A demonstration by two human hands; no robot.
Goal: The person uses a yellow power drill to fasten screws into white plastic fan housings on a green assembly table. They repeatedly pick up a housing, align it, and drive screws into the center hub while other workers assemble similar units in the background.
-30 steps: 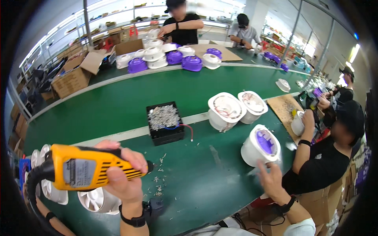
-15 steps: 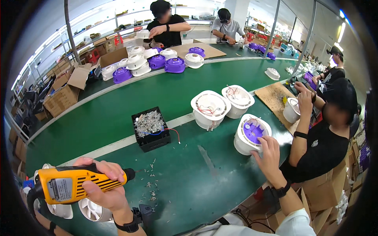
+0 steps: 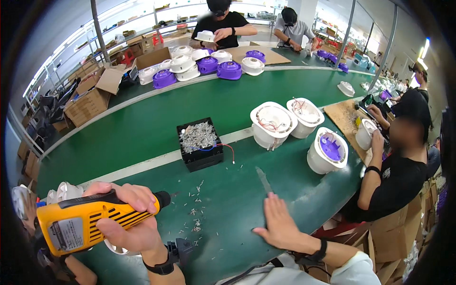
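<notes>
At the lower left, my left hand [image 3: 142,237] is wrapped round a yellow and black electric screwdriver [image 3: 97,216]. Its black nose points right, above loose screws [image 3: 196,213] scattered on the green table [image 3: 232,209]. My right hand [image 3: 282,225] is open, fingers stretched out and holding nothing. It is low over or on the table, beside a strip of clear tape [image 3: 262,180]; contact is hard to tell. Beyond it to the right stands a white housing [image 3: 319,159] with a purple inside. A black box [image 3: 204,160] heaped with screws stands farther back, red and blue wires hanging over it.
Two white housings [image 3: 270,135] with red wires stand at the back right. White parts [image 3: 69,191] sit partly hidden behind the screwdriver. A co-worker [image 3: 403,175] works at a brown board [image 3: 343,116] on the right. Across the belt are purple and white covers [image 3: 229,70] and other workers.
My right hand has left the purple-lined housing and come left and down toward the tabletop. My left hand still holds the screwdriver. The whole view has shifted slightly.
</notes>
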